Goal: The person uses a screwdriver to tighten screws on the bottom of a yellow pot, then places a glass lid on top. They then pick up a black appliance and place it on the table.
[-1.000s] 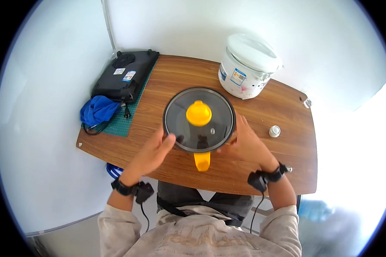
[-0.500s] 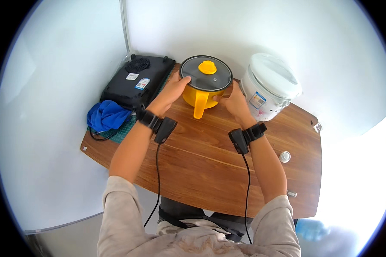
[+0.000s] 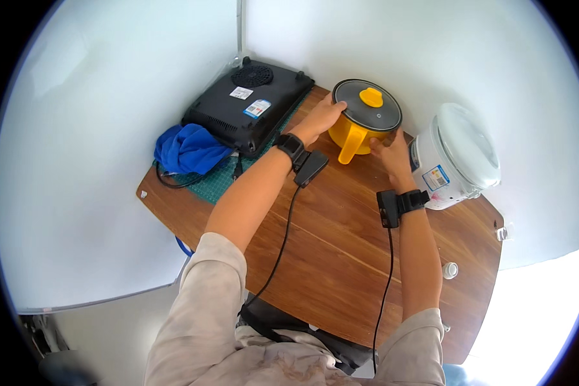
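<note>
Both hands on yellow pot [image 3: 357, 132], far side of desk [image 3: 341, 257]. Left hand [image 3: 321, 118] grip wraps pot's left wall, right hand [image 3: 392, 154] grip presses its right side. Glass lid [image 3: 367, 104] sits on. Black cooktop [image 3: 248, 106] left of grip, white rice cooker [image 3: 457, 154] right.

Wooden table [image 3: 341, 257], brown plank top, set in a white-walled corner. Directly on it: green cutting mat [image 3: 207, 186] at the left, yellow pot [image 3: 354, 132] with glass lid at the far edge, white rice cooker [image 3: 457, 157] just right of it, small white cap [image 3: 450, 270] near the right edge.
</note>
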Demonstrator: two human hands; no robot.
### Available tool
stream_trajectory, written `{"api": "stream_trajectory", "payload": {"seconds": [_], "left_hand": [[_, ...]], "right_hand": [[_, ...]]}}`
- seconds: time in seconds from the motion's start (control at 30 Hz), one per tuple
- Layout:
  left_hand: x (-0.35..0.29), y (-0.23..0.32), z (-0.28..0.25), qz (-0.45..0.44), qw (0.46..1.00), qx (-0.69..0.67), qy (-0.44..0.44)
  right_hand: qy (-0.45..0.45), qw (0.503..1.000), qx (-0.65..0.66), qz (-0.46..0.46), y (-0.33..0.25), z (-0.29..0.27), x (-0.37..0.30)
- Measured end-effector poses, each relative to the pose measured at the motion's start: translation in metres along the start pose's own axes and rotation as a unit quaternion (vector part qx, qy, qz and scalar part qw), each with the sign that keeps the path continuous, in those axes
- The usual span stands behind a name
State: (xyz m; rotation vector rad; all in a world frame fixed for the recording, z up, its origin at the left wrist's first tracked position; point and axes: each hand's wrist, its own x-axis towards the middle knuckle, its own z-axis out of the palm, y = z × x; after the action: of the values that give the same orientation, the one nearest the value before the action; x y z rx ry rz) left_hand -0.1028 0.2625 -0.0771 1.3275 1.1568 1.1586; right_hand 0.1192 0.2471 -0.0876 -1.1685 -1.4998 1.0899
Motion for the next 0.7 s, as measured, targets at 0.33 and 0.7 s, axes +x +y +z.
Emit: {"api": "stream_trajectory", "payload": {"seconds": [0.33,0.7], "left_hand": [[-0.042,-0.001,-0.017,-0.033,0.99,0.139,0.018],[-0.173,-0.023,-0.187,0.004,0.925,0.318,0.207]], "right_hand": [[0.035,0.997,-0.058,0.037,-0.004,0.005,-0.01],[-0.026,0.987,-0.086,0.133,0.001,0.006,-0.051]]}}
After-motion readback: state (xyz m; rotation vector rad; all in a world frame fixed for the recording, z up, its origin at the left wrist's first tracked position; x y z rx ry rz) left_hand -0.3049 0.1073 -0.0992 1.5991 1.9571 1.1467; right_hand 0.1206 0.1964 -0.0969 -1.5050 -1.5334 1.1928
